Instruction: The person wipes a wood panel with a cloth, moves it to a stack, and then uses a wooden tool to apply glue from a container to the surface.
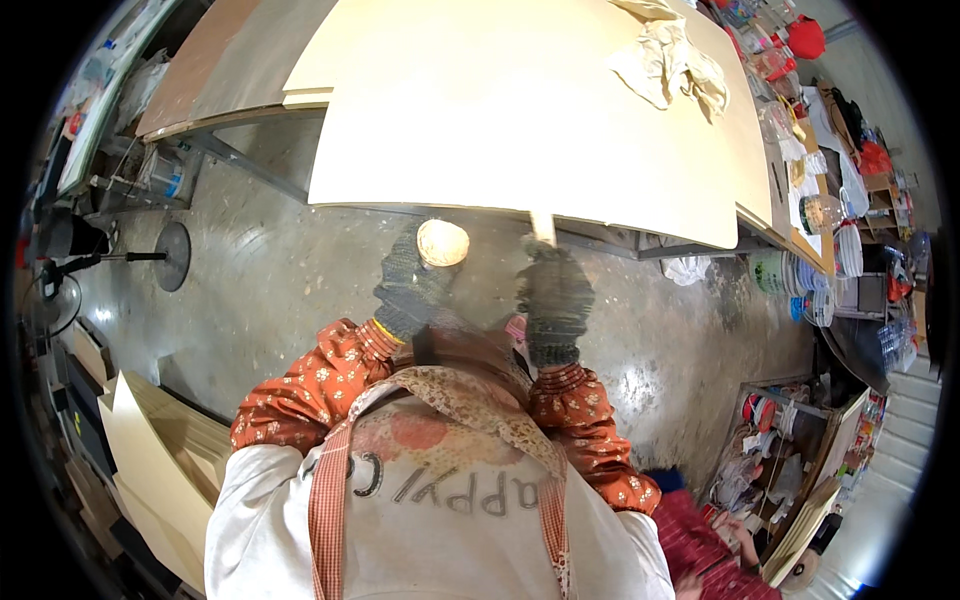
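Note:
Both my hands wear dark grey knitted gloves, with orange patterned sleeves behind them. My left hand (408,285) is closed round a small round cream-coloured thing (443,243), its mottled pale top facing up; whether it is a cup of paste I cannot tell. My right hand (556,300), slightly blurred, grips a short pale flat strip (543,226) that points at the near edge of a large cream board (520,130). Its lower part is hidden in the glove. The board lies flat on a metal-framed table, just beyond both hands.
A crumpled cream cloth (668,60) lies on the board's far right. Plastic bottles and jars crowd the right side. At left stands a fan with a round base (173,256). More boards (150,450) lean at lower left. A person in a dark red sleeve (705,550) is at lower right.

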A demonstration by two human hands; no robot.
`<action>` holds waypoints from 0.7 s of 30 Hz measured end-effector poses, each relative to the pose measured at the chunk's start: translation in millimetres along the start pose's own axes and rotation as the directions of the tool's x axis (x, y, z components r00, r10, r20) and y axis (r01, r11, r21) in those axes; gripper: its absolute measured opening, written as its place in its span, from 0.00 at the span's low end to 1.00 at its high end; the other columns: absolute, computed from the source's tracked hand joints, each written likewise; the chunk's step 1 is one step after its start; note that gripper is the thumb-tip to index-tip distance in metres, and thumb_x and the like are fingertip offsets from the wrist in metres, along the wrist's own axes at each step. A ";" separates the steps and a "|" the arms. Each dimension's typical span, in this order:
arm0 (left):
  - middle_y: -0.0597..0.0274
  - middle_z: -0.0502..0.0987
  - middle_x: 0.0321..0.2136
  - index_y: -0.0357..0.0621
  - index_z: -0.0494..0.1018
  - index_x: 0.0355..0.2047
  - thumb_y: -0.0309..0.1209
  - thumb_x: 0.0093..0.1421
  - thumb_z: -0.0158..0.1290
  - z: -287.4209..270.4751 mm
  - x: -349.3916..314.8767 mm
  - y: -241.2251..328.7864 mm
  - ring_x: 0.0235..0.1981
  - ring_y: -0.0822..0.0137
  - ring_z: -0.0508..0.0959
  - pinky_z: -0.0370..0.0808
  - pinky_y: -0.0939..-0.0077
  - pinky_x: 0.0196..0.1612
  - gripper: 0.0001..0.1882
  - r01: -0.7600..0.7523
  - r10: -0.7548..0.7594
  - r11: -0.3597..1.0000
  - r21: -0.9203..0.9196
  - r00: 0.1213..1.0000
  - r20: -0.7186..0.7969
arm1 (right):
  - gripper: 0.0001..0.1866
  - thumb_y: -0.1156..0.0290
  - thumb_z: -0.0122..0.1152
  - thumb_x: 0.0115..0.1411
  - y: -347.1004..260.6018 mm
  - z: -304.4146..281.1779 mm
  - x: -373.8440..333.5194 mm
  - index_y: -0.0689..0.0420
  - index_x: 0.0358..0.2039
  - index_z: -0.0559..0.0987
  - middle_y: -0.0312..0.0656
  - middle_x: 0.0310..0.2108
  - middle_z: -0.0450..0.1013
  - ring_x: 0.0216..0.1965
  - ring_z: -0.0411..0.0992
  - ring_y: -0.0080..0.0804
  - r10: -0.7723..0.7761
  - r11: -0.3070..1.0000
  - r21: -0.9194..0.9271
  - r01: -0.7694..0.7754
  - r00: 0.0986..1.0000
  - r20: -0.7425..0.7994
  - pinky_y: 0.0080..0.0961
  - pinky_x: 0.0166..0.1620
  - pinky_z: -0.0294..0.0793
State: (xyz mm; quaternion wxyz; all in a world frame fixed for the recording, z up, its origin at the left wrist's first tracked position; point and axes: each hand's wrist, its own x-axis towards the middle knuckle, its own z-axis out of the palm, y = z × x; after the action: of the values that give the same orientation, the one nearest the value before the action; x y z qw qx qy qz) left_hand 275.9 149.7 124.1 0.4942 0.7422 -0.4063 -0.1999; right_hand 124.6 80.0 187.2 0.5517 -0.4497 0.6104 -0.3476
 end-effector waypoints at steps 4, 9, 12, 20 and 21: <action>0.57 0.76 0.39 0.39 0.67 0.48 0.28 0.43 0.67 1.3 -0.2 1.9 0.39 0.68 0.77 0.75 0.74 0.44 0.32 -0.051 0.050 0.998 0.026 0.998 0.025 | 0.11 0.69 0.51 0.62 44.0 -38.3 28.0 0.59 0.42 0.75 0.37 0.19 0.73 0.14 0.69 0.20 -0.442 0.893 -0.135 0.429 0.893 -0.084 0.15 0.13 0.69; 0.56 0.76 0.39 0.38 0.68 0.48 0.29 0.44 0.66 2.1 -0.7 11.8 0.40 0.67 0.77 0.75 0.74 0.44 0.30 -0.119 0.122 0.992 -0.039 0.988 0.095 | 0.11 0.71 0.51 0.61 48.9 -34.1 18.2 0.61 0.42 0.74 0.42 0.29 0.75 0.16 0.71 0.22 -0.321 0.927 0.149 0.345 0.933 -0.162 0.18 0.14 0.70; 0.56 0.76 0.39 0.38 0.68 0.48 0.29 0.44 0.66 1.2 -0.4 8.9 0.39 0.67 0.77 0.75 0.73 0.44 0.30 -0.159 0.165 0.985 -0.069 0.982 0.094 | 0.12 0.67 0.52 0.62 54.7 -34.2 25.8 0.60 0.41 0.75 0.37 0.23 0.74 0.17 0.70 0.20 -0.515 0.852 -0.027 0.523 0.825 -0.234 0.15 0.16 0.71; 0.57 0.76 0.39 0.38 0.68 0.47 0.29 0.43 0.67 10.3 -3.4 3.3 0.39 0.67 0.77 0.75 0.74 0.44 0.30 -0.192 0.194 0.981 -0.029 0.976 0.095 | 0.08 0.71 0.52 0.60 51.6 -40.8 11.3 0.59 0.35 0.79 0.34 0.23 0.76 0.24 0.74 0.19 -0.338 0.941 -0.053 0.333 0.926 -0.169 0.15 0.28 0.73; 0.57 0.76 0.39 0.38 0.68 0.47 0.29 0.43 0.67 12.1 -3.4 4.9 0.39 0.68 0.77 0.75 0.74 0.44 0.30 -0.195 0.201 0.978 -0.077 0.975 0.094 | 0.08 0.71 0.53 0.60 67.7 -43.8 18.4 0.59 0.35 0.79 0.34 0.24 0.77 0.24 0.74 0.20 -0.307 0.952 -0.059 0.302 0.943 -0.131 0.16 0.27 0.73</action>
State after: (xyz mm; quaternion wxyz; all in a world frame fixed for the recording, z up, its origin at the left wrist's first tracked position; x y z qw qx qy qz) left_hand 263.4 144.6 122.9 0.5151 0.6700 -0.4957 -0.2003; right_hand 70.4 83.6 124.8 0.4390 -0.5236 0.5769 -0.4476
